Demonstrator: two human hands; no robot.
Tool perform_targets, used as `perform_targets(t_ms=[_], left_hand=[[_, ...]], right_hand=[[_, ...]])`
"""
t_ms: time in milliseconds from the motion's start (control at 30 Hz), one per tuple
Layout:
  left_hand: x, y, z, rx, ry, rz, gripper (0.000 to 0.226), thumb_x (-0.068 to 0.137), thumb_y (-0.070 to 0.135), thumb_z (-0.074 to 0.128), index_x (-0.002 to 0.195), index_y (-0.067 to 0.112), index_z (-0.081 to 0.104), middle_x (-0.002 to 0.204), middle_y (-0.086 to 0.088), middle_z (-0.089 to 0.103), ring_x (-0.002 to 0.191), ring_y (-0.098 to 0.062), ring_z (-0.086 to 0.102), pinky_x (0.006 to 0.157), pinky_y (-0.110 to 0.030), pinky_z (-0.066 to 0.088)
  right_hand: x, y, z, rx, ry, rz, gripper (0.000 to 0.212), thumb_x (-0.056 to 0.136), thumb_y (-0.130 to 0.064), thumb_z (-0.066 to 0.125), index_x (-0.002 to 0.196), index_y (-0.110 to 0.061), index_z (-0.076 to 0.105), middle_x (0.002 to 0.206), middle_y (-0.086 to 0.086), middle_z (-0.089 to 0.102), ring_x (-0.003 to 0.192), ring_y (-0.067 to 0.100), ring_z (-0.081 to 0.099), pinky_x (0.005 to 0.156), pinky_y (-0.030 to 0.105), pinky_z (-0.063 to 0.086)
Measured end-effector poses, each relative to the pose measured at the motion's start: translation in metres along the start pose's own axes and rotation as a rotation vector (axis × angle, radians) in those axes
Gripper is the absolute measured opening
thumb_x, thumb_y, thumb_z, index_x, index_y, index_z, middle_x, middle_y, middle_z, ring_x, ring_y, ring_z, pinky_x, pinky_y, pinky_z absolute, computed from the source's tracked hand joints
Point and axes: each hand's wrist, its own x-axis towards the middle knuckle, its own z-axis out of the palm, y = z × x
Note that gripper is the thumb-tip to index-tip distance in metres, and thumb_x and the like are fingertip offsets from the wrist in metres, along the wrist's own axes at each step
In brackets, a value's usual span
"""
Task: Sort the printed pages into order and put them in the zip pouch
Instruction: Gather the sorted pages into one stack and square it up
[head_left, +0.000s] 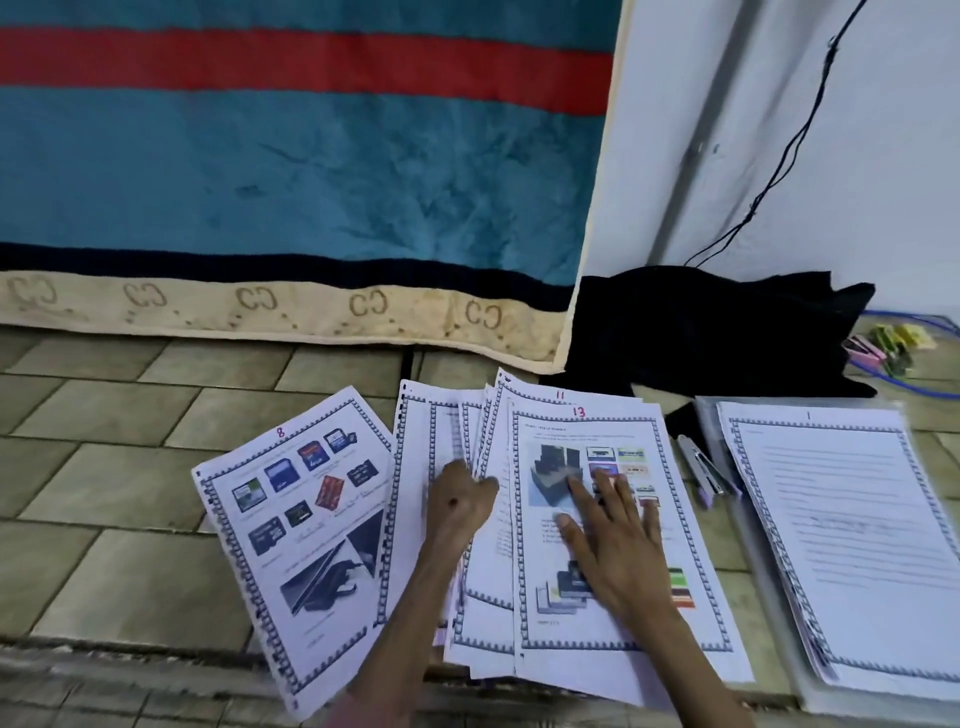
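Printed pages with chequered borders lie fanned on the tiled floor. The page numbered 8 (291, 540), with memory-card pictures, lies at the left. The page numbered 13 (613, 613) tops the middle fan (431, 467), and a page marked 11 peeks out behind it. My right hand (608, 535) rests flat on page 13 with fingers spread. My left hand (460, 501) has its fingers curled at the edges of the pages left of page 13, pinching them. A neat stack topped by page 1 (852, 530) lies on the clear zip pouch (769, 613) at the right.
A stapler (707, 475) lies between the fan and the pouch. A black cloth (717, 332) sits behind, with coloured clips (888, 345) and a blue cable beyond it. A teal and red blanket (291, 182) hangs at the back; a black wire runs down the white wall.
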Motion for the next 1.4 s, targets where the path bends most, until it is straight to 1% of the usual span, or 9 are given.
perform_targets(t_ms=[100,333,500,667,767,933,1100,1267,1400], left_hand=[[-0.002,0.002,0.002,-0.160,-0.053,0.065,0.014,0.085,0.005,0.053,0.097,0.012,0.050,0.091,-0.002,0.059,0.074,-0.014,0.055,0.071,-0.027,0.045],[0.037,-0.044,-0.014,-0.343,0.000,-0.052,0.088,0.049,0.032,0.087,0.126,0.010,0.052,0.126,-0.005,0.061,0.111,-0.026,0.060,0.097,-0.042,0.049],[0.018,-0.036,-0.035,-0.353,0.129,-0.013,0.067,0.066,0.004,0.081,0.126,0.003,0.052,0.126,-0.015,0.060,0.112,-0.028,0.058,0.090,-0.027,0.043],[-0.001,-0.028,-0.021,0.029,0.430,0.178,0.068,0.081,0.016,0.070,0.139,0.011,0.035,0.137,-0.018,0.040,0.127,-0.033,0.034,0.101,-0.043,0.034],[-0.005,-0.026,-0.012,0.207,0.313,0.167,0.048,0.088,0.021,0.061,0.131,0.009,0.045,0.132,-0.019,0.046,0.124,-0.035,0.041,0.098,-0.042,0.039],[-0.004,-0.022,-0.013,0.108,0.216,0.095,0.042,0.087,0.010,0.061,0.125,0.001,0.047,0.123,-0.021,0.057,0.113,-0.035,0.055,0.085,-0.036,0.046],[-0.009,-0.014,-0.024,0.065,0.312,0.155,0.024,0.089,0.021,0.060,0.103,0.002,0.066,0.101,-0.015,0.071,0.096,-0.030,0.065,0.081,-0.032,0.049],[-0.022,-0.003,-0.017,0.256,0.415,0.280,0.023,0.096,0.012,0.046,0.104,0.001,0.065,0.094,-0.020,0.069,0.087,-0.036,0.066,0.063,-0.036,0.050],[-0.021,-0.004,-0.014,0.312,0.518,0.406,0.018,0.083,-0.002,0.065,0.100,-0.003,0.070,0.086,-0.024,0.068,0.082,-0.038,0.065,0.058,-0.040,0.056]], right_hand=[[0.000,0.004,-0.002,-0.023,-0.010,0.014,0.083,0.074,-0.074,-0.011,0.148,-0.040,0.005,0.159,-0.007,0.002,0.145,0.014,-0.014,0.116,0.043,-0.012],[0.001,0.013,-0.007,-0.059,-0.045,0.056,0.079,0.073,-0.075,-0.011,0.144,-0.042,-0.008,0.159,-0.008,-0.005,0.143,0.017,-0.021,0.116,0.043,-0.014],[0.004,0.012,-0.008,-0.032,-0.038,0.064,0.078,0.073,-0.073,-0.011,0.143,-0.042,-0.009,0.158,-0.006,-0.007,0.143,0.018,-0.020,0.114,0.041,-0.015],[0.004,-0.030,-0.021,0.066,0.136,0.143,0.087,0.073,-0.072,0.009,0.136,-0.022,0.041,0.138,0.012,0.043,0.129,0.030,0.034,0.102,0.044,0.034],[0.003,-0.062,-0.018,0.000,0.077,0.193,0.095,0.068,-0.082,0.011,0.137,-0.021,0.036,0.128,0.010,0.046,0.118,0.029,0.041,0.092,0.041,0.038],[0.011,-0.073,-0.025,-0.027,-0.028,0.216,0.070,0.089,-0.040,0.043,0.147,-0.023,0.008,0.135,0.015,0.045,0.117,0.034,0.046,0.088,0.041,0.043],[0.018,-0.047,-0.052,0.428,0.045,0.136,0.051,0.090,0.001,0.038,0.134,-0.022,0.047,0.062,-0.003,0.053,0.044,0.006,0.042,0.041,0.018,0.028],[0.021,-0.029,-0.069,0.712,-0.020,0.280,0.043,0.092,0.004,0.031,0.111,-0.008,0.068,0.106,0.018,0.069,0.071,0.030,0.061,0.056,0.028,0.043],[0.023,-0.030,-0.076,0.878,-0.080,0.344,0.033,0.096,-0.007,0.039,0.118,-0.005,0.064,0.126,0.009,0.060,0.099,0.011,0.049,0.084,0.022,0.037]])
